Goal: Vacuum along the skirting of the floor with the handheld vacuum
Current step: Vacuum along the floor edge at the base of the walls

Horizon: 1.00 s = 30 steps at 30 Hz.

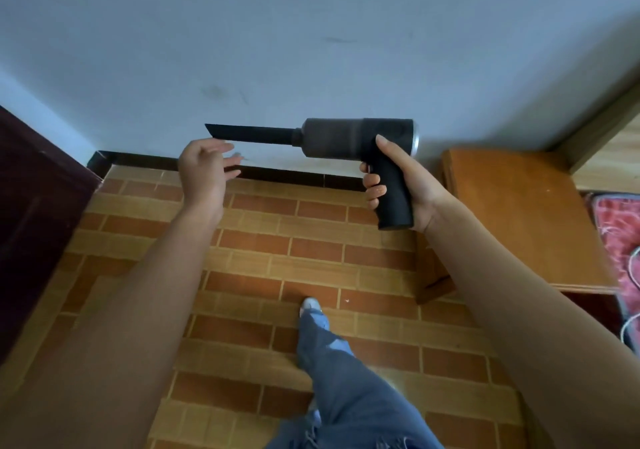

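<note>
Above brick-pattern floor (277,258), handheld vacuum (356,140) gripped by handle in right hand (398,185), nozzle pointing left, level. Left hand (204,171) spread, empty, just under nozzle tip. Dark skirting (277,173) beyond, partly hidden behind both hands.

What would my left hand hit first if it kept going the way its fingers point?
Probably the vacuum's nozzle: the left hand is open just below it, fingers aimed up and right. Depth is unclear; if it misses, the wall is next.
</note>
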### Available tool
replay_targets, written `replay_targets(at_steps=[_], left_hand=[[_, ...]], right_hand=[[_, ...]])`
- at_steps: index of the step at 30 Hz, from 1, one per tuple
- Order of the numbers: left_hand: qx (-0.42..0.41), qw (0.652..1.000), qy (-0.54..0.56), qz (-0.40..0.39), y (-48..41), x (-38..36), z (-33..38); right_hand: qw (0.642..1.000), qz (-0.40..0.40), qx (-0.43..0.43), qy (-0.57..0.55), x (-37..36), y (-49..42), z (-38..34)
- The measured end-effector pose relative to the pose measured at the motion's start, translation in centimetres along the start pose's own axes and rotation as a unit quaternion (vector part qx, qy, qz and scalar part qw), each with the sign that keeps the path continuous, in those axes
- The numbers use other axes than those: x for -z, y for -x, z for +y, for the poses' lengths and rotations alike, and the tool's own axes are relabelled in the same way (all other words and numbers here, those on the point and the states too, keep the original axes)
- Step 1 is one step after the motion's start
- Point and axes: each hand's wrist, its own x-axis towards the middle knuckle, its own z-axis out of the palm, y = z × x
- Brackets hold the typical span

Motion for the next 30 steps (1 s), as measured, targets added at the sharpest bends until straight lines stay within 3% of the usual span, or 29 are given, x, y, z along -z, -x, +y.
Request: replay_targets(at_steps=[14, 24, 30], left_hand=[[0.02, 0.996, 0.027, 0.086, 15.7, 6.1, -2.5], [0.062, 0.974, 0.095, 0.194, 28.5, 7.3, -4.8], [0.06, 0.948, 0.106, 0.293, 35.8, 11.8, -6.5]], right_hand=[[0.996, -0.039, -0.042, 0.061, 0.5, 11.1, 5.9], [0.982, -0.116, -0.091, 0.116, 3.6, 17.9, 9.0], [0.961, -0.178, -0.146, 0.156, 2.0, 20.5, 12.3]])
